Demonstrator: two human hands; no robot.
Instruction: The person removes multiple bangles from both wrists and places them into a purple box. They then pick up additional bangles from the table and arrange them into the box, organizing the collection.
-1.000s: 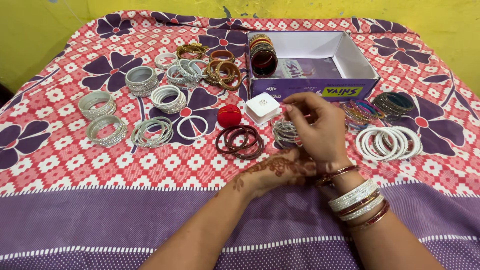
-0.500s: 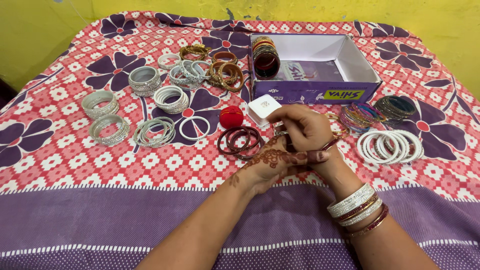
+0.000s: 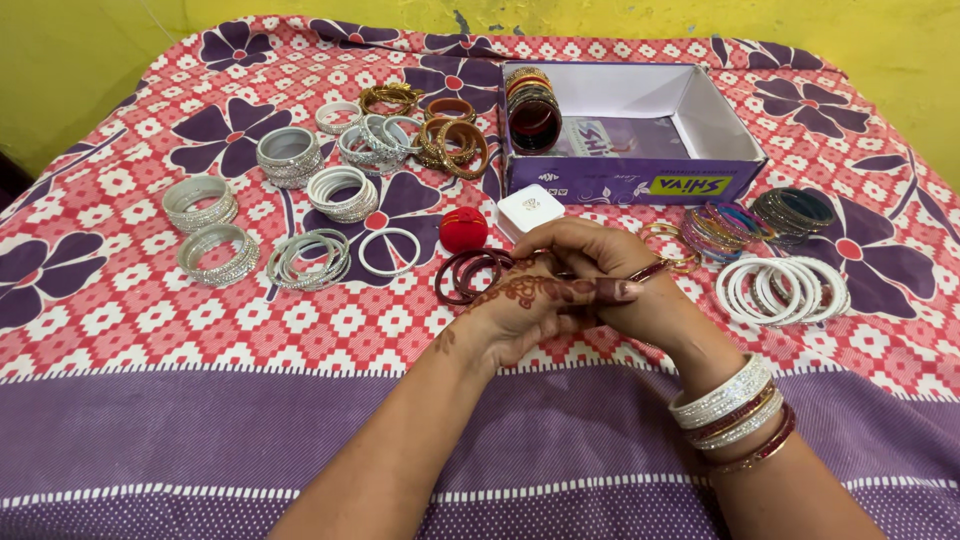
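**Head view: bangle jammed at the knuckles**

Your left hand (image 3: pixel 520 310) holds a narrow grip on the maroon bangle (image 3: pixel 648 270), ringed around your right hand (image 3: pixel 610 270). Force it and it may crack, or knock the maroon bangles (image 3: pixel 470 275) just beyond.

**Bare forearms, henna and a stacked wrist**

Both forearms come in without sleeves. The left hand (image 3: pixel 525 305) carries a dark reddish-brown henna pattern of curling floral lines across its back, thinning toward the wrist. The right hand (image 3: pixel 610 270) shows no such pattern. Well back from where the two hands meet, the right forearm wears a stack of bangles (image 3: pixel 735 410): white, glittering bands alternating with thin dark red and gold ones, and one loose red bangle lowest on the arm.
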